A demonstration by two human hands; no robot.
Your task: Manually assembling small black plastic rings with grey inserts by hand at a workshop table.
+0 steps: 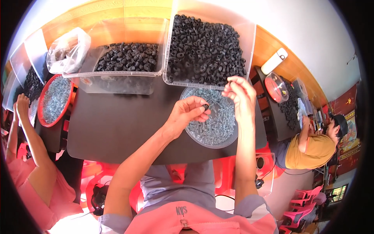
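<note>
My left hand (187,113) is closed in a pinch around a small black plastic part (205,106), round with a hole. It hovers over the left side of a round clear tray (187,139) full of small silvery coil springs (212,130). My right hand (242,95) is raised over the front right corner of a large clear bin (251,46). Its fingers curl together; a dark spot shows at the fingertips, but whether it is a held part is unclear. Loose black plastic parts (206,48) fill that bin.
Left of it, another clear bin (113,82) holds black parts (128,56). Both stand on the dark table (124,121). At the left, a person in pink (39,187) works by a red-rimmed basin (71,99) of springs. A person in a yellow shirt (311,152) works at another table, right.
</note>
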